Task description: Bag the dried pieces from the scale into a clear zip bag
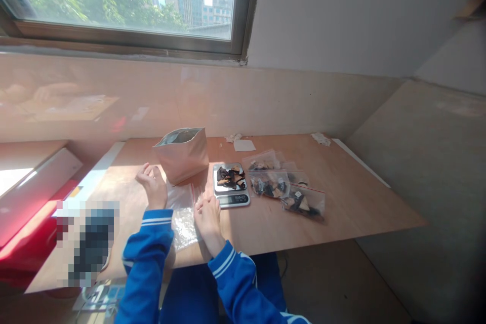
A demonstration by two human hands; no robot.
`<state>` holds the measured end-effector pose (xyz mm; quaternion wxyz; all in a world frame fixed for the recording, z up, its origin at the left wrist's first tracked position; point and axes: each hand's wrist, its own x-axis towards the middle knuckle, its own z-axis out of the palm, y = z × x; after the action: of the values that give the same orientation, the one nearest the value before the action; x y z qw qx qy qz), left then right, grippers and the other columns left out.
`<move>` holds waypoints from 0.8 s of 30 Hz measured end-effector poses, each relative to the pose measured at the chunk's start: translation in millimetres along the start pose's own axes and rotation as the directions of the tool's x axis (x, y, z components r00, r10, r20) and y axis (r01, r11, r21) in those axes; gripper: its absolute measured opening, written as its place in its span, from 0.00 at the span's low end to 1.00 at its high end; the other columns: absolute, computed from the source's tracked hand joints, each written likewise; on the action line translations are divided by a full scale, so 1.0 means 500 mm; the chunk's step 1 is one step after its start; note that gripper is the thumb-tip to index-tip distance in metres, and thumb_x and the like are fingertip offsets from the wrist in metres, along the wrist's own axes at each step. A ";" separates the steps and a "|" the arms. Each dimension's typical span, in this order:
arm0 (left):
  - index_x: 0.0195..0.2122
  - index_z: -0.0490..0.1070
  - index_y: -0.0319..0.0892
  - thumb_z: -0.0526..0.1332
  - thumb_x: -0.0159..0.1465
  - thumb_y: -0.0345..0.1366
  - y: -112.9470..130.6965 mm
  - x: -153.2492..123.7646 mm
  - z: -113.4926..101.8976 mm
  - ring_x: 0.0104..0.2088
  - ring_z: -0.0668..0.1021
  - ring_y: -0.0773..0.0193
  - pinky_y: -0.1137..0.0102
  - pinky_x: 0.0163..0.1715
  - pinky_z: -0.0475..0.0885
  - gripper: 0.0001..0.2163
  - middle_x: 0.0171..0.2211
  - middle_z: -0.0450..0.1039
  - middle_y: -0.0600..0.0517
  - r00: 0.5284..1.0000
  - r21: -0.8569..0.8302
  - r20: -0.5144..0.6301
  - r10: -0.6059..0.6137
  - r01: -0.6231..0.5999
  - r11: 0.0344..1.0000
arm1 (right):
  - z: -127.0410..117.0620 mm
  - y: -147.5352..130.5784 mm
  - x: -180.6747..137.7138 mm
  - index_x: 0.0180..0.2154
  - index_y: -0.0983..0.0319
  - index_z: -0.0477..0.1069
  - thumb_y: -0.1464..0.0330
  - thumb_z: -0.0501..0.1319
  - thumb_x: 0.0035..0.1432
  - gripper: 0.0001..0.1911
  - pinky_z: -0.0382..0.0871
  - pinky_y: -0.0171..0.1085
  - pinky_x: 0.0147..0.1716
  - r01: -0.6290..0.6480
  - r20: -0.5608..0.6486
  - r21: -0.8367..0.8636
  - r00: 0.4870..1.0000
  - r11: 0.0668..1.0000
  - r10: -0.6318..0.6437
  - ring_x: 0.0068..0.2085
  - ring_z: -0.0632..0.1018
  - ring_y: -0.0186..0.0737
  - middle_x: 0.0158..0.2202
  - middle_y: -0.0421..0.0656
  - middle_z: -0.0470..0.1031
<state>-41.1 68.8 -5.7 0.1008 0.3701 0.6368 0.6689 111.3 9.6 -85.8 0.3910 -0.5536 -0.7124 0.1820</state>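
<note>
Clear plastic zip bags (183, 215) lie flat on the plywood table (349, 202), between both hands. Left hand (153, 186) sits at the stack's 10 o'clock corner, fingers loosely curled, resting on the wood at the bag edge; whether it pinches anything, cannot tell. Right hand (207, 217) at the stack's 3 o'clock edge, fingers together and pressed down near the red zip strip, not wrapped around anything. Both sleeves blue with white cuff stripes.

Open paper pouch (183, 154) stands upright at 12 o'clock from the bags, just beside them. Small scale (231, 185) at 2 o'clock from the right hand, close by, dark dried pieces (231, 177) piled on its platform; display unreadable. Filled zip bags (283, 185) with the same dark stuff lie in a row at 3 o'clock from the scale, the last one (304, 202) nearest the table front. White paper scraps (243, 144) at the far edge by the wall. Window above
</note>
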 end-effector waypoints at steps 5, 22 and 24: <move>0.40 0.65 0.42 0.54 0.62 0.45 -0.009 -0.113 -0.038 0.39 0.73 0.59 0.58 0.44 0.70 0.13 0.41 0.68 0.48 0.967 0.172 0.177 -0.184 0.153 0.973 | -0.058 -0.041 0.020 0.31 0.59 0.65 0.72 0.55 0.54 0.03 0.69 0.44 0.39 -0.135 -0.016 0.274 0.989 0.952 0.145 0.36 0.72 0.43 0.31 0.42 0.68; 0.35 0.68 0.42 0.50 0.65 0.48 0.100 -0.211 -0.016 0.35 0.76 0.59 0.67 0.34 0.71 0.15 0.32 0.72 0.49 0.784 0.043 0.601 -0.155 0.162 0.986 | -0.195 -0.091 0.046 0.37 0.61 0.70 0.61 0.62 0.54 0.11 0.73 0.35 0.33 -0.283 0.176 0.664 0.959 0.692 0.223 0.33 0.76 0.37 0.35 0.42 0.76; 0.34 0.68 0.42 0.50 0.66 0.48 0.101 -0.212 -0.013 0.33 0.75 0.60 0.68 0.33 0.70 0.15 0.31 0.72 0.50 0.778 0.053 0.611 -0.145 0.143 0.988 | -0.200 -0.091 0.045 0.37 0.61 0.71 0.61 0.62 0.55 0.11 0.72 0.35 0.32 -0.270 0.180 0.631 0.963 0.727 0.201 0.32 0.77 0.37 0.33 0.42 0.76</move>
<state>46.7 -9.2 2.7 0.3517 0.5174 0.5973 0.5019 156.0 -1.4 16.4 0.4965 -0.4595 -0.5472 0.4929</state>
